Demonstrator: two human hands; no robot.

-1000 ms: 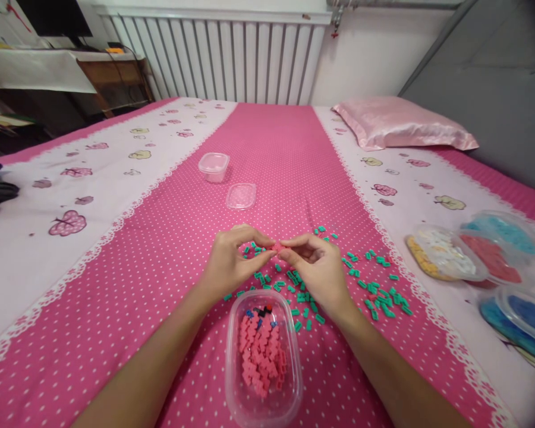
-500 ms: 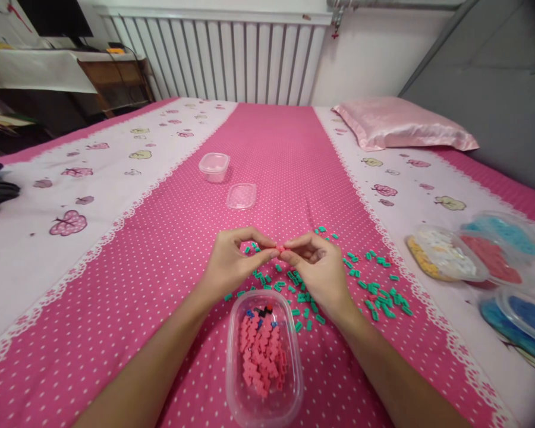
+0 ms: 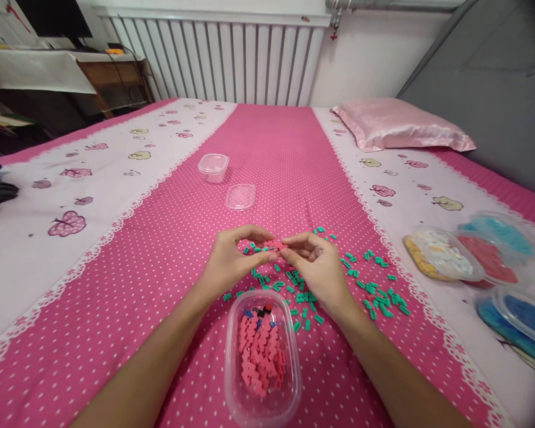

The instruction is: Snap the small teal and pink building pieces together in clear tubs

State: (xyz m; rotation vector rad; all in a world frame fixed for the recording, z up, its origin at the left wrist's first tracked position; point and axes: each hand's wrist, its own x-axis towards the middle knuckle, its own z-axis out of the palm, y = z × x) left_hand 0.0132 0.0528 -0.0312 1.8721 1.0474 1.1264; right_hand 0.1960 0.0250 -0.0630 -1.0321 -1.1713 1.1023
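Between my two hands is a short strip of joined pink building blocks. My left hand pinches its near side with thumb and fingers, while my right hand grips its right end between thumb and forefinger. Loose green blocks lie scattered on the bedspread beneath and to the right of my hands. Just in front of me stands a clear plastic container. It holds linked pink blocks, with a few blue, black and red pieces at its far end.
A small clear tub and a clear lid lie farther out on the bed. To the right are containers of white and yellow pieces, red pieces and blue pieces. A pink pillow rests at the back right.
The pink strip shows more plainly between my hands, where before only a small bit was visible. My left fingers have opened slightly around it.
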